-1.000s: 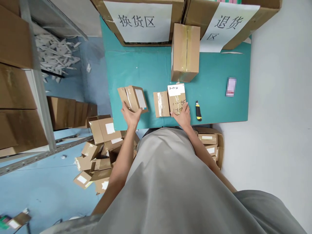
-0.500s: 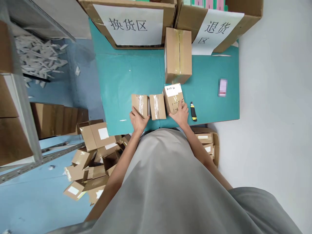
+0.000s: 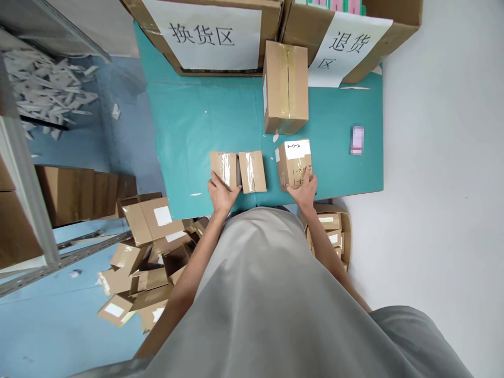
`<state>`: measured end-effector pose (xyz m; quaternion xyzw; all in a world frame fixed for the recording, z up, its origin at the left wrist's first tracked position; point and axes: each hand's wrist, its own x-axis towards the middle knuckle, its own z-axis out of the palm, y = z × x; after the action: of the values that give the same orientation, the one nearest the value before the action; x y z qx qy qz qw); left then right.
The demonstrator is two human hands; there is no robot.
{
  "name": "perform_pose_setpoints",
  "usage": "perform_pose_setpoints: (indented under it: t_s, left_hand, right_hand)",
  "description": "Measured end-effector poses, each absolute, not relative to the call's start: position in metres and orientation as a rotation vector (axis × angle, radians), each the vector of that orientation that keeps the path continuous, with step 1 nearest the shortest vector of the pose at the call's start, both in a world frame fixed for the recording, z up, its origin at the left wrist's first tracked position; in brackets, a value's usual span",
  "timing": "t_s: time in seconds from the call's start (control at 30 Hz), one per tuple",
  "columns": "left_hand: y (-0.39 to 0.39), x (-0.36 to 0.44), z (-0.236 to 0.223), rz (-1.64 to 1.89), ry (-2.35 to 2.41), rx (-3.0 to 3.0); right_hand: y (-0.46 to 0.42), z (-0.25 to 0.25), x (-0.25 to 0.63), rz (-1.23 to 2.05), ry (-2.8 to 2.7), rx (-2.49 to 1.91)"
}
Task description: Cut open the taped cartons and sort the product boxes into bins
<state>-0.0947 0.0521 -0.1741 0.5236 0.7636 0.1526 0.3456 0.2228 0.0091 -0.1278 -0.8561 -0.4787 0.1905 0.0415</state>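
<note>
My left hand (image 3: 222, 197) grips a small taped cardboard box (image 3: 225, 167) at its near end, thumb on the right side and fingers on the left. Just right of it lies a second small taped box (image 3: 253, 172), which neither hand holds. Handwriting and a white label mark the cardboard carton (image 3: 293, 160) that my right hand (image 3: 304, 193) grasps by its near end, fingers over its written face. That carton stands apart from the two small boxes. The box cutter is hidden in the area of my right hand and the carton.
A larger taped box (image 3: 286, 86) stands behind, against two big labelled cartons (image 3: 271, 31) at the teal table's (image 3: 181, 121) back. A pixelated pink item (image 3: 357, 140) lies at right. Empty boxes (image 3: 147, 220) pile on the floor at left; an open carton (image 3: 346, 231) holds boxes below right.
My left hand has brought its box rightward and set it beside the small middle box. My right hand has shifted the written carton right, over where the box cutter lay.
</note>
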Motion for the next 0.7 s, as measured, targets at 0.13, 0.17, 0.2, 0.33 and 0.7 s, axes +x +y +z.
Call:
perform_pose_setpoints:
  t_s: [0.13, 0.17, 0.2, 0.33, 0.7]
  left_hand:
    - [0.051, -0.098, -0.171, 0.401, 1.907, 1.329]
    - [0.051, -0.100, -0.170, 0.404, 1.890, 1.306]
    - [0.051, -0.103, -0.169, 0.408, 1.877, 1.279]
    - [0.057, -0.113, -0.170, 0.443, 1.870, 1.153]
    - [0.044, -0.155, -0.140, 0.666, 1.631, 1.029]
  right_hand:
    - [0.011, -0.127, 0.205, 0.579, -1.525, -2.587]
    - [0.012, -0.127, 0.198, 0.569, -1.571, -2.537]
    - [0.015, -0.127, 0.191, 0.584, -1.632, -2.456]
    - [0.034, -0.137, 0.158, 1.045, -1.670, -2.199]
    - [0.045, -0.116, 0.098, 1.319, -1.358, -1.854]
